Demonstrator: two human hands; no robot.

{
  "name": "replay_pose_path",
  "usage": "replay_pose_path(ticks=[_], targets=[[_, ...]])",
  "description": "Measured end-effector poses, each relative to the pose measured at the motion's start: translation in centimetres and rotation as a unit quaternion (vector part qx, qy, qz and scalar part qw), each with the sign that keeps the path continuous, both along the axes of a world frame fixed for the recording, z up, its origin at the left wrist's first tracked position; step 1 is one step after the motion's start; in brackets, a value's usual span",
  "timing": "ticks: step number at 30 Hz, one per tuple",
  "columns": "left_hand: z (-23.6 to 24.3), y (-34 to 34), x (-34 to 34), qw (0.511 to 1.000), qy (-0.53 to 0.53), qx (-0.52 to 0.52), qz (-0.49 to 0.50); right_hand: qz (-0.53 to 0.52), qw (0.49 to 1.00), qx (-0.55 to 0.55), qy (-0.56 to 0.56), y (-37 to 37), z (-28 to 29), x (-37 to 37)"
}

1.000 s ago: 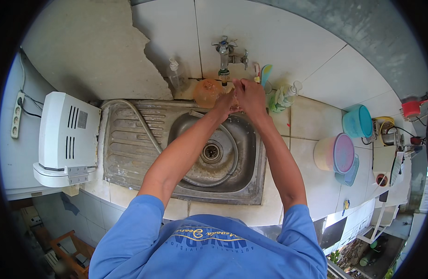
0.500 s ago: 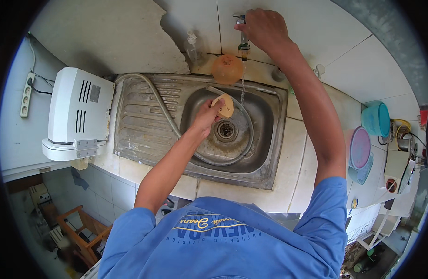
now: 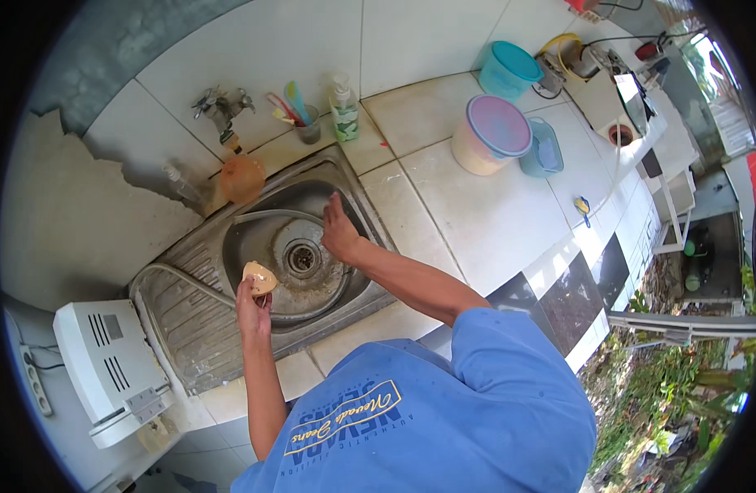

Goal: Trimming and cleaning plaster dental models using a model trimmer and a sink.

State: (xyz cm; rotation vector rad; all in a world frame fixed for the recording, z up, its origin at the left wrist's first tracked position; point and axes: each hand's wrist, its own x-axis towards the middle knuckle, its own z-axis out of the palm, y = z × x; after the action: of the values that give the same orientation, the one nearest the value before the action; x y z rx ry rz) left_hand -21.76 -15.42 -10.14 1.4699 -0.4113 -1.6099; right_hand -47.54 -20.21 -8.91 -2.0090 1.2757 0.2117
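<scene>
My left hand grips a beige rounded piece, possibly a sponge, over the near-left side of the steel sink basin. My right hand is open inside the basin's right side, fingers extended, with nothing visible in it. A grey hose crosses the drainboard and curves round the drain. Behind the basin a metal tap sits on the wall above an orange rounded container.
Along the back stand a cup of brushes, a pump bottle and a turquoise container. On the right counter are a purple-lidded tub and a blue basket. A white appliance stands left of the drainboard.
My right hand has come down from the tap into the basin, and the water stream no longer shows. My left hand still holds the beige piece. The view has swung rightward.
</scene>
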Motion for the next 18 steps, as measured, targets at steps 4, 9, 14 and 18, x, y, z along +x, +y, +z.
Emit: replay_pose_path(ticks=[4, 9, 14, 18], targets=[[-2.4, 1.8, -0.2, 0.999, -0.023, -0.013, -0.037, -0.155, 0.944, -0.093, -0.277, 7.8, -0.5, 3.2], [-1.7, 2.8, -2.9, 0.991, -0.003, -0.058, -0.118, -0.114, 0.938, -0.152, -0.292, 8.5, -0.2, 6.4], [4.1, 1.9, -3.0, 0.971, 0.046, -0.122, -0.2, -0.21, 0.921, -0.168, -0.282, 7.0, 3.7, 5.9], [8.8, 0.0, -2.3, 0.938, 0.005, -0.234, -0.256, -0.212, 0.882, -0.191, -0.375, 5.6, 9.4, 4.8]])
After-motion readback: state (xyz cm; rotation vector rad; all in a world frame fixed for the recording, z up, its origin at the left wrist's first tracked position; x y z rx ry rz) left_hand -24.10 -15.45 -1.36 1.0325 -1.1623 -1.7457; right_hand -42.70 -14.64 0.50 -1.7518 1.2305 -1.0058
